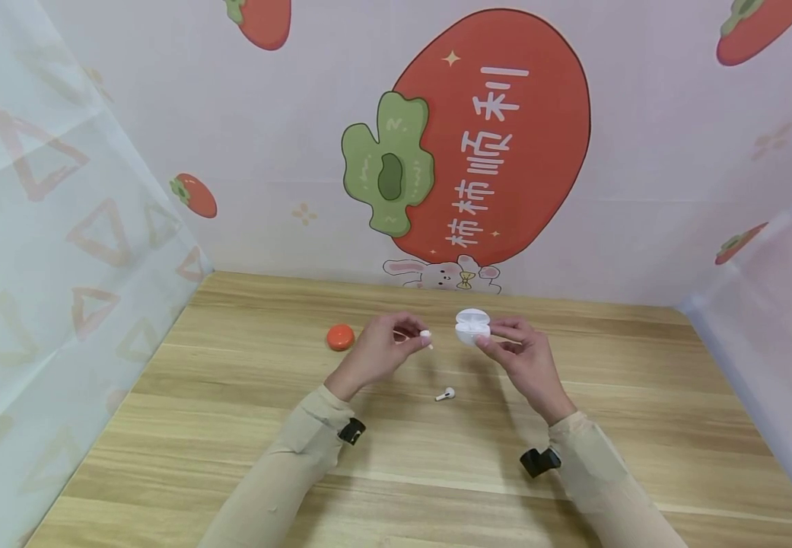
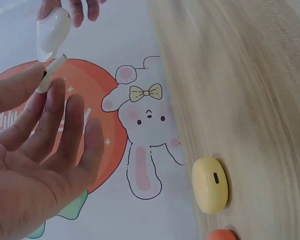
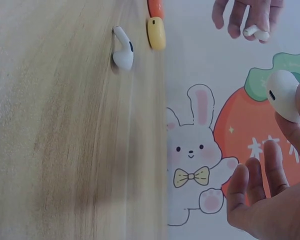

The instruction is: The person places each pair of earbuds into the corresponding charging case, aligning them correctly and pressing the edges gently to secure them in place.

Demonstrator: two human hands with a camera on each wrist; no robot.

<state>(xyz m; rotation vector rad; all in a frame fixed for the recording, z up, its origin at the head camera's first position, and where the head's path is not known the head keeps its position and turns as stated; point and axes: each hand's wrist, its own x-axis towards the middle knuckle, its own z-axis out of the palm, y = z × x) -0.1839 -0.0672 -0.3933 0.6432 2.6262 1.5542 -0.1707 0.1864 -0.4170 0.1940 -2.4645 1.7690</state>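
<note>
Between thumb and fingertips my left hand (image 1: 383, 348) pinches a white wireless earbud (image 2: 52, 74), its stem angled up in the left wrist view. My right hand (image 1: 527, 364) grips a small white earbud charging case (image 1: 472, 329) by its right side, lid raised, above the table. A dark port slot shows on the case's shell (image 3: 284, 95) in the right wrist view. The held earbud is just left of the case, a short gap apart. On the table, between the hands and nearer me, lies a second white earbud (image 1: 446, 393).
A round orange-red case (image 1: 341, 337) sits on the wooden table (image 1: 245, 441) left of my left hand. Beside it is a yellow case (image 2: 210, 185) with a port slot, mostly hidden by the hand in the head view. A printed backdrop (image 1: 286, 152) rises behind the table.
</note>
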